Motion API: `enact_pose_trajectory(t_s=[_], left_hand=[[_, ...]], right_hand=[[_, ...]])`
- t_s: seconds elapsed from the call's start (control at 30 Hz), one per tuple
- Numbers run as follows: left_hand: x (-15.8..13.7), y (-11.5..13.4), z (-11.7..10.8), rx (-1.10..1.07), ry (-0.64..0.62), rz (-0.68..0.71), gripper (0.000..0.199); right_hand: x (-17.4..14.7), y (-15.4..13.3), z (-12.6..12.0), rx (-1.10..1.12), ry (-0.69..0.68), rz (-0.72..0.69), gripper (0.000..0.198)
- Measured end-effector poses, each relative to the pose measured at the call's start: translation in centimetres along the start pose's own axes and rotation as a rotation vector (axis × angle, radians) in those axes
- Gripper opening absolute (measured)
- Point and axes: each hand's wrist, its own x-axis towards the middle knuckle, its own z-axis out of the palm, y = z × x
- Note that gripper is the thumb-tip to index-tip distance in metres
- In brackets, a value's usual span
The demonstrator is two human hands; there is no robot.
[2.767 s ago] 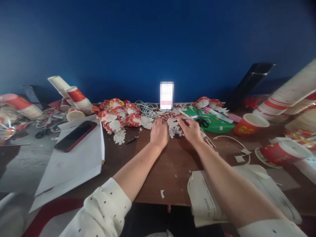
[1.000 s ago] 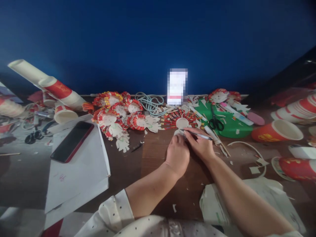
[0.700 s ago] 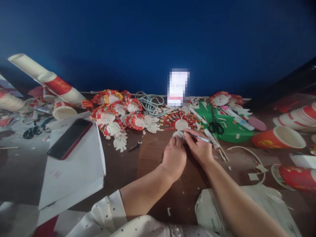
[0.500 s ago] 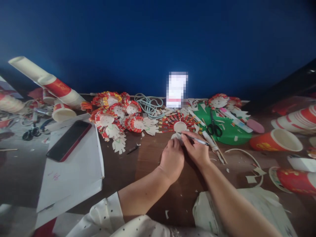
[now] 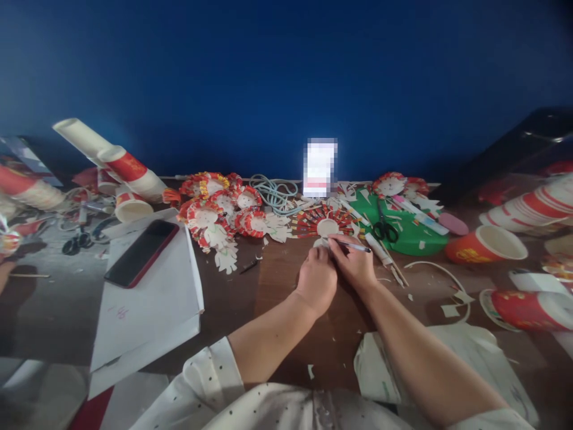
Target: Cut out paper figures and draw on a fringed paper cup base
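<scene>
My right hand (image 5: 357,263) is closed around a pen (image 5: 355,245), its tip end at a small white paper piece (image 5: 320,242). Close beside it, my left hand (image 5: 317,279) is curled over the near side of that piece, with its fingertips mostly hidden. Just beyond both hands lies a fan-like ring of red paper strips (image 5: 308,222) with a white round centre (image 5: 327,227). Several finished-looking red-fringed paper figures (image 5: 253,223) with drawn faces lie to the left of it.
Black scissors (image 5: 385,230) rest on green paper (image 5: 414,242) at right. Paper cups (image 5: 487,245) stand and lie on both sides. A dark phone (image 5: 142,254) lies on white sheets (image 5: 147,322); a lit screen (image 5: 320,167) stands behind. Another person's hand (image 5: 4,273) shows at the left edge.
The view has shifted slightly, so the left-side things appear farther right. My hands stay together at the paper piece, with the pen held at a flatter angle. Another person's hand has appeared at left.
</scene>
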Motion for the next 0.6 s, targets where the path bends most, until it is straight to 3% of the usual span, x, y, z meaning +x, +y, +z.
enact_pose_trajectory(t_s=[0.6], left_hand=[[0.04,0.22,0.73,0.050,0.083,0.011,0.050]], right_hand=[[0.09,-0.68,-0.24,-0.049,-0.030,-0.020,0.031]])
